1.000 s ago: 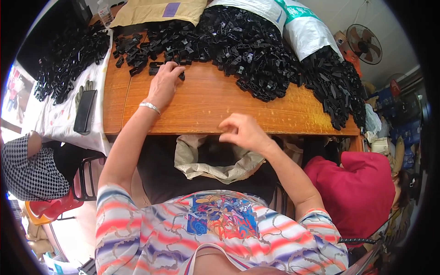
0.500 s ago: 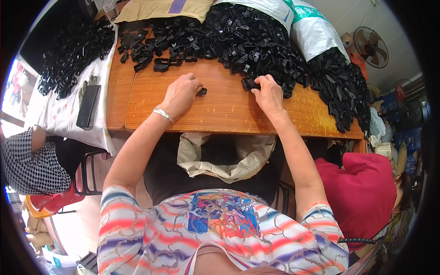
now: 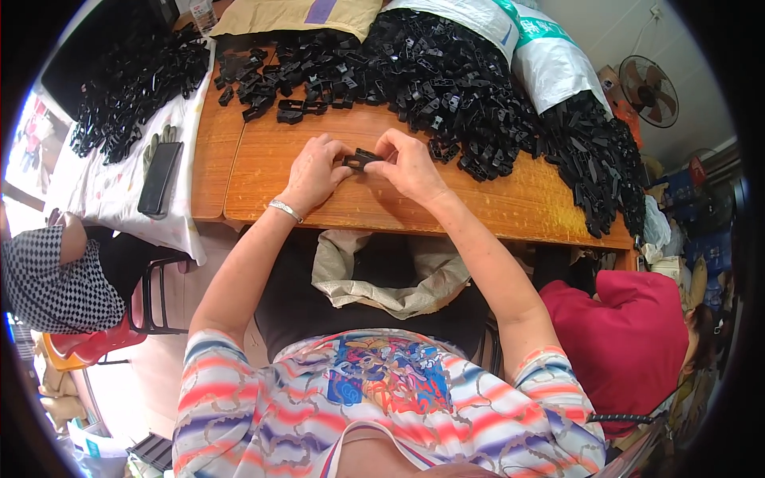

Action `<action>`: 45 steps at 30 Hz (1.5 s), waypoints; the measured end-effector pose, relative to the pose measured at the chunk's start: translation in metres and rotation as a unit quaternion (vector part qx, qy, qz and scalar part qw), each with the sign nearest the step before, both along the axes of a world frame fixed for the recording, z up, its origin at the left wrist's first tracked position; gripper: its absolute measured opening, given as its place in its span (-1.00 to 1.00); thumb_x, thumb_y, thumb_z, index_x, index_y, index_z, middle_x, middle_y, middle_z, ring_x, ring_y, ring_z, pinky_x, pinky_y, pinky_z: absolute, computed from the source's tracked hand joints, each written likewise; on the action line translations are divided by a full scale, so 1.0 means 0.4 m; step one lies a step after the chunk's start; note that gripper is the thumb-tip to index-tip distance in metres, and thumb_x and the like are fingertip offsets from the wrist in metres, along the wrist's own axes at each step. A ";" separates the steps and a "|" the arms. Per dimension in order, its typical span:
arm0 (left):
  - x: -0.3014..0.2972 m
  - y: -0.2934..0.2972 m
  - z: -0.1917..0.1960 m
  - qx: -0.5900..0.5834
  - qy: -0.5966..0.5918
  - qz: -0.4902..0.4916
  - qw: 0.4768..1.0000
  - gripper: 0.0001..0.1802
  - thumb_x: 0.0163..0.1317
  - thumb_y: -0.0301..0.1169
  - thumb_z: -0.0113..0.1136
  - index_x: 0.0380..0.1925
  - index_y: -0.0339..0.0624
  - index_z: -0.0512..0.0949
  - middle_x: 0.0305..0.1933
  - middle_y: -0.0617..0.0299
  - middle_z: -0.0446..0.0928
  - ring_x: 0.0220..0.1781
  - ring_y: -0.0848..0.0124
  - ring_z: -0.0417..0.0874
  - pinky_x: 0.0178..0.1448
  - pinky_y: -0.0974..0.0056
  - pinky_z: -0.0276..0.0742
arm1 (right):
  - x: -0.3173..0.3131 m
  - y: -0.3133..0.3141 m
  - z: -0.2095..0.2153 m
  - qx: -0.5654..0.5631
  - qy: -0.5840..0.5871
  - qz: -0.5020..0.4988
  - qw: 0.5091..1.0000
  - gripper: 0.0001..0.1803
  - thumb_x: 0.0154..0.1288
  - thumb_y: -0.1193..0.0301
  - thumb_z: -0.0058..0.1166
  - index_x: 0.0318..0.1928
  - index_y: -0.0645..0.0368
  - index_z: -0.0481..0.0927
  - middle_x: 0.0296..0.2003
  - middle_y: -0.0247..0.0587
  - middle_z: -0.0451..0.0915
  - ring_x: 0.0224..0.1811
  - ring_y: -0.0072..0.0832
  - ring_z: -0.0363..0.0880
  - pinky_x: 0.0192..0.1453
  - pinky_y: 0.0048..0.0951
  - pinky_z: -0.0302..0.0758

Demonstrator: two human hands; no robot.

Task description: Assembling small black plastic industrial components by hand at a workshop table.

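Above the wooden table [image 3: 303,211], my left hand [image 3: 317,169] and my right hand [image 3: 412,169] meet at a small black plastic part [image 3: 362,158]. Fingertips of both hands pinch it from either side; a slot or opening shows in it. Whether it is one piece or two joined ones is hard to make out. Beyond my hands lies a large heap of loose black plastic parts [image 3: 438,88]. A few bigger black pieces [image 3: 301,109] rest at the near edge of the heap on the left.
Black strip-like parts [image 3: 586,163] spill from a white sack [image 3: 558,76] at the right. On the left, a white cloth [image 3: 171,203] bears a dark phone [image 3: 160,179] and more black parts [image 3: 127,95]. An open woven sack [image 3: 343,291] sits at my lap. People sit on both sides.
My right hand has come left from the edge of the heap with a black part and joined my left hand. The left hand has stayed nearly in place.
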State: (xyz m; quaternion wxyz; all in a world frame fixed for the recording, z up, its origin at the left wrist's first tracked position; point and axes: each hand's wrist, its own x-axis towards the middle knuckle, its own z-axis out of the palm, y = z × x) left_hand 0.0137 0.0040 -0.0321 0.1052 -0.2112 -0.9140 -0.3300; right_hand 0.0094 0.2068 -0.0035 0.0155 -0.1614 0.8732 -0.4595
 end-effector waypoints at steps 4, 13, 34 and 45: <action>-0.006 -0.001 -0.007 -0.003 -0.027 0.017 0.999 -0.71 0.06 -0.40 0.37 -0.20 -0.21 0.59 -0.21 0.14 0.51 -0.04 0.14 0.51 0.06 0.15 0.46 | -0.006 -0.032 -0.030 -0.044 0.123 0.011 0.991 -0.79 0.02 0.59 0.33 -0.35 0.27 0.54 -0.36 -0.12 0.55 -0.40 -0.30 0.60 -0.31 -0.33 0.51; -0.010 -0.003 -0.007 0.010 -0.039 0.014 0.999 -0.69 0.05 -0.38 0.39 -0.20 -0.21 0.59 -0.20 0.16 0.53 -0.04 0.16 0.53 0.07 0.16 0.47 | -0.001 -0.041 -0.066 -0.004 0.244 0.017 0.970 -0.80 -0.01 0.63 0.29 -0.36 0.23 0.54 -0.34 -0.13 0.52 -0.36 -0.15 0.58 -0.30 -0.27 0.51; -0.052 0.010 0.038 0.011 -0.172 0.039 0.984 -0.71 0.13 -0.21 0.33 -0.36 -0.24 0.66 -0.30 0.05 0.65 -0.18 0.14 0.66 -0.07 0.14 0.54 | -0.025 -0.021 -0.069 -0.031 0.045 0.002 0.999 -0.74 -0.02 0.51 0.41 -0.33 0.28 0.60 -0.34 -0.17 0.61 -0.42 -0.36 0.64 -0.31 -0.39 0.54; 0.026 0.002 0.029 0.039 -0.079 -0.001 0.996 -0.75 0.18 -0.21 0.31 -0.36 -0.18 0.68 -0.30 0.06 0.61 -0.15 0.11 0.62 -0.06 0.11 0.54 | 0.001 0.152 -0.045 0.157 0.193 -0.123 0.961 -0.79 0.07 0.41 0.34 -0.27 0.17 0.62 -0.26 -0.11 0.59 -0.22 -0.14 0.64 -0.20 -0.20 0.59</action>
